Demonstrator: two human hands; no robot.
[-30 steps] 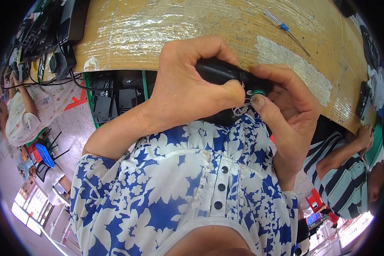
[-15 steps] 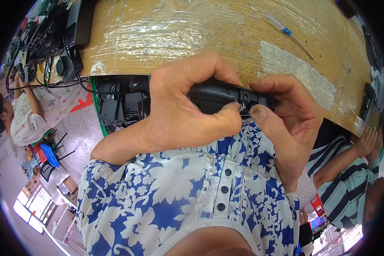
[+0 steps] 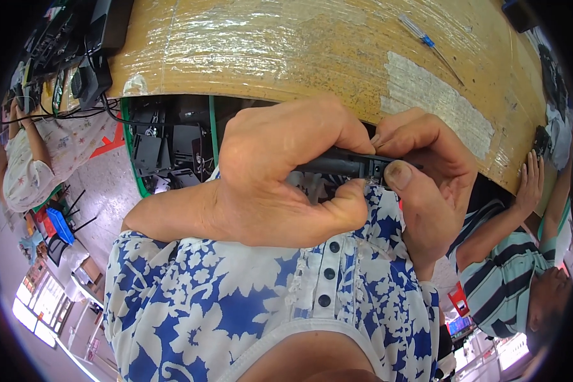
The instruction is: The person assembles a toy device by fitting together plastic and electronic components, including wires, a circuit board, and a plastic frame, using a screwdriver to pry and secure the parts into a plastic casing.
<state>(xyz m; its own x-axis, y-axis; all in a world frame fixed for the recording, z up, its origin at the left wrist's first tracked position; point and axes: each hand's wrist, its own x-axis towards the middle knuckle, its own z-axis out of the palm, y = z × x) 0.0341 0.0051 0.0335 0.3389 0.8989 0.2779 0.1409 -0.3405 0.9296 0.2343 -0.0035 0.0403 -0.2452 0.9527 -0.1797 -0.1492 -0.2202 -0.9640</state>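
Observation:
Both hands grip a long black plastic part (image 3: 344,163) in front of my chest, just off the near table edge. My left hand (image 3: 286,172) wraps over its left stretch, the thumb tip pressing at the part's lower edge. At the right end, my right hand (image 3: 433,165) pinches it between thumb and fingers. A small slotted section with a pale bit, perhaps wire, shows between the two thumbs. My palms and fingers hide much of the part, so its exact kind cannot be told.
A table (image 3: 261,44) covered in clear film spans the far side. On it lies a screwdriver (image 3: 426,41) with a blue-and-clear handle. Below its edge, a green-rimmed bin (image 3: 213,127) holds black plastic pieces (image 3: 153,153). Black equipment with cables (image 3: 92,79) stands left. Co-workers sit at both sides.
The black part has tilted, showing a narrower side, and both hands sit slightly lower. The left thumb has slid down to the part's lower edge. My view has shifted a little.

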